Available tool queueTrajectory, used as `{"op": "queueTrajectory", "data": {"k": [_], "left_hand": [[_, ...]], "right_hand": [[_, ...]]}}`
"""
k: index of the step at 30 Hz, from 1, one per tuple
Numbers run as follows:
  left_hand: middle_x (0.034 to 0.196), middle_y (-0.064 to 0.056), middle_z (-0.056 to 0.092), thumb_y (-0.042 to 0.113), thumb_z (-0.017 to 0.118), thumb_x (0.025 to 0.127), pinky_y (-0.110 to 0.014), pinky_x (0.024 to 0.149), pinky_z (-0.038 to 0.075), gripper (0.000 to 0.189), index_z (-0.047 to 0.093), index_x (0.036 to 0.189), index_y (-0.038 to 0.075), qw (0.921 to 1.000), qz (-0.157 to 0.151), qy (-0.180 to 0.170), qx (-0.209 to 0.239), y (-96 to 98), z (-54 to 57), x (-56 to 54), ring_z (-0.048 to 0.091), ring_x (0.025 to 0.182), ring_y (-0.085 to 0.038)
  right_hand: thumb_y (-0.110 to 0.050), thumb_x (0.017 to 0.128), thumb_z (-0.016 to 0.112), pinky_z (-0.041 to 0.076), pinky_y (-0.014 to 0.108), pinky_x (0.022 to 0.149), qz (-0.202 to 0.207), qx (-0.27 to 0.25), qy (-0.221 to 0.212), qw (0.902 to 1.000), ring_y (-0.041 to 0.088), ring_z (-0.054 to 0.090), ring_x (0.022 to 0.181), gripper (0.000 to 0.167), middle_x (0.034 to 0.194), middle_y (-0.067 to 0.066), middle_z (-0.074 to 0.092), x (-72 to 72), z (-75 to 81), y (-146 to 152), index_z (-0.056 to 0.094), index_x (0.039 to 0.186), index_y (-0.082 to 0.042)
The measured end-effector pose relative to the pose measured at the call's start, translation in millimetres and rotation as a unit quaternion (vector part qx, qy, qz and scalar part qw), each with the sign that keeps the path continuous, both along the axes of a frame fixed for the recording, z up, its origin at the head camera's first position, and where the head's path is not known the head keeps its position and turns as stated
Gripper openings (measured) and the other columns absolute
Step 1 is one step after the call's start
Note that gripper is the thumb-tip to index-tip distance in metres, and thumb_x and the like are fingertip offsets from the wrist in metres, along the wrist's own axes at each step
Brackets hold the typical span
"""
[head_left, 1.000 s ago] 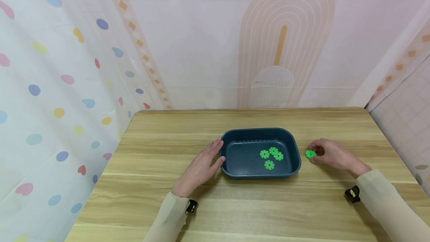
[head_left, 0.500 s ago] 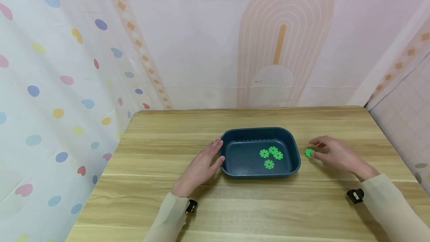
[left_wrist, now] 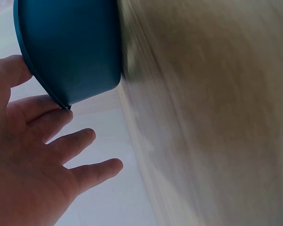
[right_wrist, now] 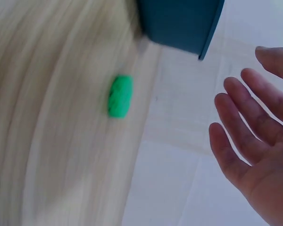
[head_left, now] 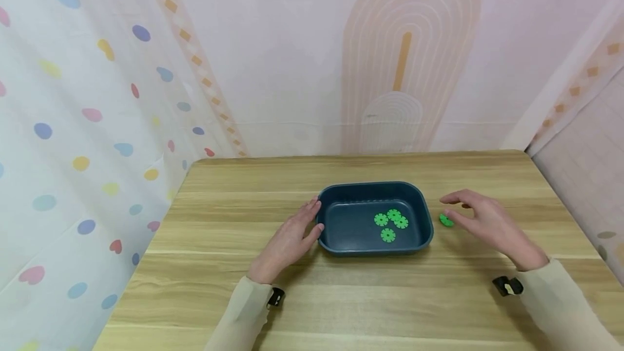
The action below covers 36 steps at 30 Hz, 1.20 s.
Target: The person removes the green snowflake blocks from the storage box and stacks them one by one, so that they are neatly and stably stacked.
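Observation:
A dark blue rectangular tray (head_left: 351, 253) stands on the table, with several green notched discs (head_left: 388, 235) lying flat on its floor. At the tray's left end my left hand (head_left: 287, 240) touches the rim with thumb and fingertips, its other fingers spread in the left wrist view. To the right of the tray, a small green stack of notched discs (head_left: 446, 220) sits on the table; the right wrist view shows this green stack (right_wrist: 120, 96) as a thick block. My right hand (head_left: 487, 223) hovers over and beside it, thumb and fingers apart, holding nothing.
The wood-grain table (head_left: 244, 194) extends around the tray on every side. Behind it hangs a pale patterned curtain (head_left: 292, 69), with a polka-dot curtain (head_left: 97, 177) at the left. Black straps with cameras (head_left: 508, 286) sit at both wrists.
My right hand has let go of the green stack, spread its thumb and fingers and lifted off it. The left hand has stayed at the rim. The head view has shifted slightly.

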<state>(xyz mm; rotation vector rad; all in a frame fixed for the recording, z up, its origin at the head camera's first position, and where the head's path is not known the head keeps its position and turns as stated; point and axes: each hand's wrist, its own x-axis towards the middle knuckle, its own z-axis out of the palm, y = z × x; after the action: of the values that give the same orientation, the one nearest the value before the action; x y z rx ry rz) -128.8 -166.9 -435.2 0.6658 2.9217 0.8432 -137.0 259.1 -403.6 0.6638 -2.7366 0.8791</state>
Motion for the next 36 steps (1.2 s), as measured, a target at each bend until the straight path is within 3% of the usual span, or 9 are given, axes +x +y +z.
{"op": "queueTrajectory", "data": {"k": [4,8,18,27,36], "left_hand": [[0.168,-0.012,0.028,0.032,0.052,0.110,-0.051,0.123,0.028,0.061,0.035,0.159,0.001,1.0000,0.000,-0.003,0.001,-0.2,0.8,0.0,0.028,0.154,-0.033],[0.168,-0.012,0.028,0.031,0.052,0.110,-0.053,0.122,0.028,0.061,0.035,0.159,0.000,1.0000,-0.002,-0.004,0.001,-0.8,0.2,-0.1,0.028,0.154,-0.035],[0.168,-0.013,0.028,0.031,0.052,0.110,-0.053,0.122,0.028,0.061,0.035,0.160,0.000,0.9999,-0.010,0.002,0.005,-2.0,0.8,-0.4,0.029,0.153,-0.036],[0.168,-0.013,0.028,0.032,0.051,0.110,-0.053,0.122,0.028,0.061,0.034,0.160,0.001,0.9999,-0.012,-0.002,0.009,1.0,-0.7,-2.9,0.027,0.154,-0.035],[0.168,-0.015,0.028,0.031,0.052,0.110,-0.053,0.122,0.028,0.062,0.034,0.160,0.000,0.9999,-0.012,-0.002,0.005,-2.2,-0.4,-2.0,0.027,0.154,-0.036]], "right_hand": [[-0.008,0.091,0.079,0.058,0.049,0.083,0.012,-0.008,0.055,0.9984,0.028,0.070,0.103,0.025,0.115,0.007,0.074,0.0,1.1,-11.7,0.076,0.115,-0.008],[-0.005,0.090,0.079,0.059,0.051,0.079,0.028,-0.018,0.072,0.9968,0.029,0.070,0.100,0.026,0.114,0.009,0.074,0.6,1.4,-23.2,0.075,0.115,-0.007],[-0.009,0.088,0.082,0.060,0.051,0.081,0.059,-0.029,0.046,0.9968,0.033,0.071,0.098,0.030,0.115,0.011,0.073,2.4,-1.2,-50.9,0.074,0.117,-0.004],[-0.009,0.092,0.079,0.056,0.054,0.094,0.083,-0.036,-0.009,0.9958,0.030,0.069,0.108,0.027,0.118,0.007,0.074,-3.5,-8.3,-68.3,0.074,0.119,-0.004],[-0.015,0.096,0.076,0.057,0.050,0.091,0.103,-0.037,-0.046,0.9929,0.028,0.068,0.107,0.026,0.117,0.003,0.074,-11.7,-17.6,-89.6,0.074,0.120,-0.007]]}}
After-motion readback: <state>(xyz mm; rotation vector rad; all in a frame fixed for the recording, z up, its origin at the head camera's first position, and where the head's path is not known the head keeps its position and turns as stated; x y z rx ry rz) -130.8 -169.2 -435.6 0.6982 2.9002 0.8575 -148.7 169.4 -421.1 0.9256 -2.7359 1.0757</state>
